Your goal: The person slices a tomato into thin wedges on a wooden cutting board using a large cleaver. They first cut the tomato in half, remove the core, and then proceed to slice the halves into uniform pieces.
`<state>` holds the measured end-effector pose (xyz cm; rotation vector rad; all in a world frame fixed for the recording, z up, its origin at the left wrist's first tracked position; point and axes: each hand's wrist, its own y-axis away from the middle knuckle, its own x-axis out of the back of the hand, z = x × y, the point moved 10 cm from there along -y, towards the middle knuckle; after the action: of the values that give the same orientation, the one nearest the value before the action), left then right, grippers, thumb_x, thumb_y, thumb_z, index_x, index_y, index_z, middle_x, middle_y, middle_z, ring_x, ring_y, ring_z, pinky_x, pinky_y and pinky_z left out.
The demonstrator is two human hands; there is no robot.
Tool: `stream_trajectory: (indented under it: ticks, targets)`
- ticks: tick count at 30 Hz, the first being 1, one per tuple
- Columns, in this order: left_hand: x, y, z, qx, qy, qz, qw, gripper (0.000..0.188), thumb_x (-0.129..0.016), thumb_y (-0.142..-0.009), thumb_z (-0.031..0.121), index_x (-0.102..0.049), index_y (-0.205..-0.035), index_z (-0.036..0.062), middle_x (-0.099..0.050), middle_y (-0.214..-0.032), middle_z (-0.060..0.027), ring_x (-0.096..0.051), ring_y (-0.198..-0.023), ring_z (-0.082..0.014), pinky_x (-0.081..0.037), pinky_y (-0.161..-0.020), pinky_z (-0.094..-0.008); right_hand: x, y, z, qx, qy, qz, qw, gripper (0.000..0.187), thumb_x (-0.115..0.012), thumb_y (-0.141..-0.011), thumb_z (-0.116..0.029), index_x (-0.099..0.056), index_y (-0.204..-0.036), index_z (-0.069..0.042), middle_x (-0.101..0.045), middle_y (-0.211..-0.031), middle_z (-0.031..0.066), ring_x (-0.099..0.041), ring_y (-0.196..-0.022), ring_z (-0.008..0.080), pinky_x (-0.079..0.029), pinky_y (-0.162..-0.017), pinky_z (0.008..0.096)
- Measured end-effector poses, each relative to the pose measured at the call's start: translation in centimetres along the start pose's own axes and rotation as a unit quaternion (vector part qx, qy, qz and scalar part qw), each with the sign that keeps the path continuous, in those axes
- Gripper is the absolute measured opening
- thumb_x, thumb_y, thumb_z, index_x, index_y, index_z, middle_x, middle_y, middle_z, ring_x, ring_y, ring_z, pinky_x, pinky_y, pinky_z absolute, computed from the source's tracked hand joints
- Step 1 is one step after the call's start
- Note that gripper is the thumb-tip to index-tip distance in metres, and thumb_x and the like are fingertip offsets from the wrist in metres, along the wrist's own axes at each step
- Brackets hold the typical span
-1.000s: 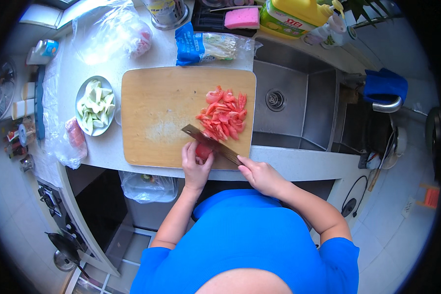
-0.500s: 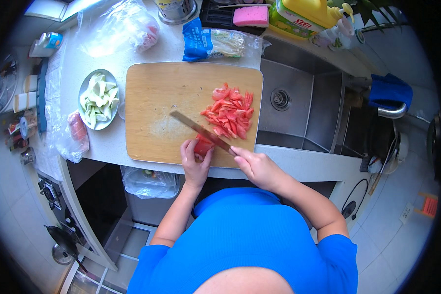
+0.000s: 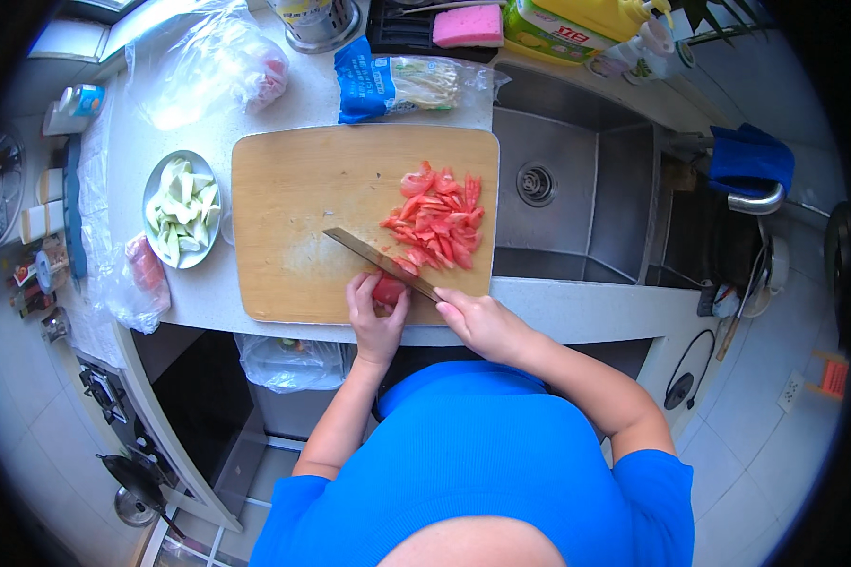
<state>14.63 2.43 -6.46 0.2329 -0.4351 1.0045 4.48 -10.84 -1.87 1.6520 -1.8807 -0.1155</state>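
My left hand (image 3: pixel 376 326) grips a piece of tomato (image 3: pixel 388 290) at the front edge of the wooden cutting board (image 3: pixel 279 222). My right hand (image 3: pixel 482 326) is closed round the handle of a kitchen knife (image 3: pixel 364 251). The blade slants over the board toward the far left and lies against the tomato's far right side; whether it has cut in, I cannot tell. A heap of cut tomato pieces (image 3: pixel 440 219) covers the board's right part, beyond the blade. The knife's handle is mostly hidden in my right hand.
Left of the board stands a plate (image 3: pixel 211 170) of pale green slices. Bagged meat (image 3: pixel 145 265) lies beside it. Behind are a plastic bag (image 3: pixel 189 66) and a packet of thin white mushrooms (image 3: pixel 425 83). A steel sink (image 3: pixel 548 142) adjoins on the right; a pink sponge (image 3: pixel 468 27) lies behind.
The tomato piece in my left hand has turned, showing more of its rounded red skin. My right hand and the knife have shifted slightly left. The whole view has tilted a little.
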Motion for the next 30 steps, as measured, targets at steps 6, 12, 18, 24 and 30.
stream_trajectory:
  ticks: [6,12,18,24,30]
  targets:
    - [0.3,0.6,0.5,-0.062,-0.039,0.002,0.997,0.053,-0.078,-0.068,0.005,-0.052,-0.114,0.0045,-0.05,-0.115,-0.0222,-0.056,-0.1,-0.0378,-0.05,-0.08,-0.0396,-1.5,1.5,1.5,0.018,0.045,0.042,0.998,0.04,-0.049,-0.096,-0.029,-0.055,-0.116,0.005,-0.064,-0.09,0.0292,-0.064,-0.079,0.043,-0.053,-0.069,0.0491]
    - [0.2,-0.4,2.5,-0.115,-0.036,-0.075,0.99,0.053,-0.078,-0.07,0.005,-0.053,-0.116,0.0048,-0.052,-0.115,-0.0203,-0.057,-0.099,-0.0371,-0.051,-0.08,-0.0399,-0.2,-1.5,1.0,-0.002,-0.027,0.062,0.998,0.039,-0.046,-0.097,-0.03,-0.056,-0.119,0.001,-0.064,-0.104,0.0247,-0.062,-0.092,0.0431,-0.051,-0.081,0.0462]
    - [0.8,-1.9,3.6,-0.102,-0.056,-0.077,0.99,0.048,-0.077,-0.07,0.002,-0.056,-0.113,0.0007,-0.053,-0.114,-0.0174,-0.059,-0.095,-0.0333,-0.051,-0.08,-0.0363,2.6,2.6,-2.0,-0.002,-0.012,0.016,1.0,0.036,-0.049,-0.096,-0.025,-0.055,-0.118,0.004,-0.065,-0.092,0.0268,-0.065,-0.08,0.0412,-0.054,-0.072,0.0446]
    - [0.0,-1.9,1.9,-0.033,-0.032,-0.12,0.992,0.044,-0.072,-0.071,-0.002,-0.055,-0.112,-0.0017,-0.053,-0.11,-0.0181,-0.059,-0.095,-0.0339,-0.052,-0.077,-0.0349,2.7,4.5,-2.1,-0.042,0.046,-0.033,0.998,0.038,-0.049,-0.096,-0.026,-0.055,-0.117,0.006,-0.065,-0.087,0.027,-0.065,-0.078,0.0417,-0.054,-0.071,0.046]
    - [0.4,-1.7,2.9,-0.101,-0.067,-0.084,0.989,0.05,-0.074,-0.071,0.0,-0.052,-0.116,-0.0017,-0.053,-0.115,-0.0214,-0.057,-0.102,-0.0364,-0.05,-0.083,-0.038,0.5,-0.9,-1.8,-0.024,0.022,-0.03,0.999,0.039,-0.046,-0.097,-0.03,-0.057,-0.115,0.003,-0.064,-0.091,0.0289,-0.063,-0.083,0.0443,-0.052,-0.075,0.0481]
